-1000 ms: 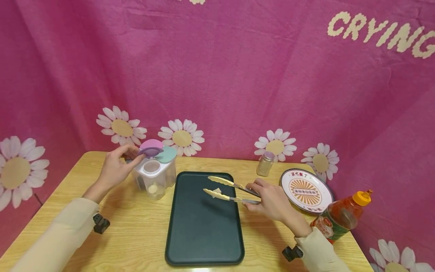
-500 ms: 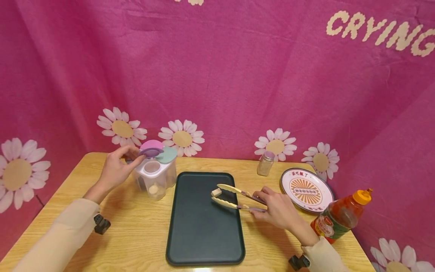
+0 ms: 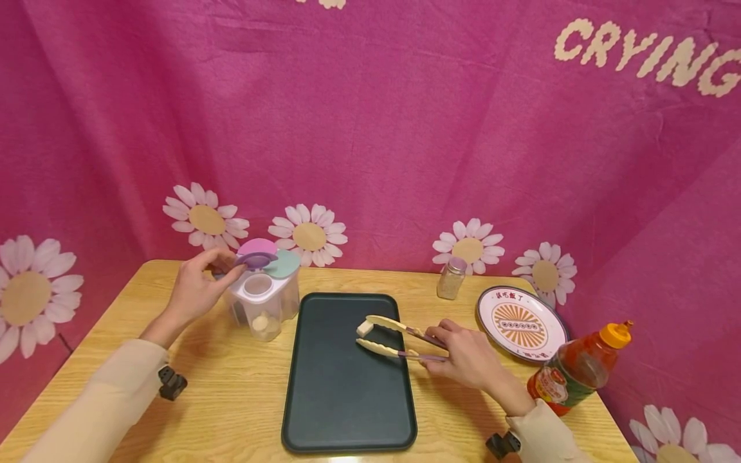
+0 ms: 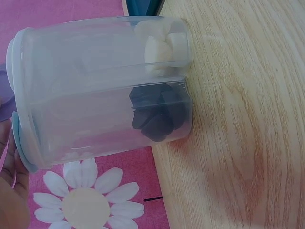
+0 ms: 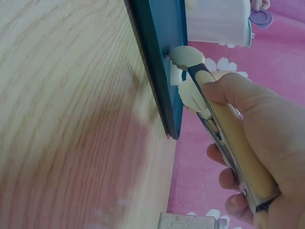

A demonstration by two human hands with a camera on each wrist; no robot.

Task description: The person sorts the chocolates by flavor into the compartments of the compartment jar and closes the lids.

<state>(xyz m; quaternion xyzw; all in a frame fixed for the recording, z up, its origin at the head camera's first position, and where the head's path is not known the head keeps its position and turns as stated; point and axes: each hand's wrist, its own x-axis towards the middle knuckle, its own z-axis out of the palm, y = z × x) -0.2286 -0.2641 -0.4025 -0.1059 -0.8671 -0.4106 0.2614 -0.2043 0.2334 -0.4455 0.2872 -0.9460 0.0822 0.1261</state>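
In the head view my left hand (image 3: 197, 283) pinches the raised purple flip lid (image 3: 256, 259) of a clear divided container (image 3: 257, 308). Pale pieces and dark pieces (image 4: 159, 112) sit in its compartments, as the left wrist view shows. My right hand (image 3: 466, 354) grips a pair of tongs (image 3: 379, 348) with cream tips, spread apart over the dark tray (image 3: 347, 399). A small pale block (image 3: 365, 328) lies on the tray at the tips. The upper tip seems to touch it; the lower one is apart. In the right wrist view the tongs (image 5: 233, 138) partly hide the block.
A shaker jar (image 3: 450, 280) stands at the back right of the table. Nearby are a patterned plate (image 3: 521, 325) and a red sauce bottle (image 3: 579, 373) with a yellow cap. A pink cloth (image 3: 370, 141) hangs behind the table.
The tongs first surrounded the pale block, then shifted right and spread off it, and have since moved slightly back left. The block now lies on the tray. My left hand has stayed still.
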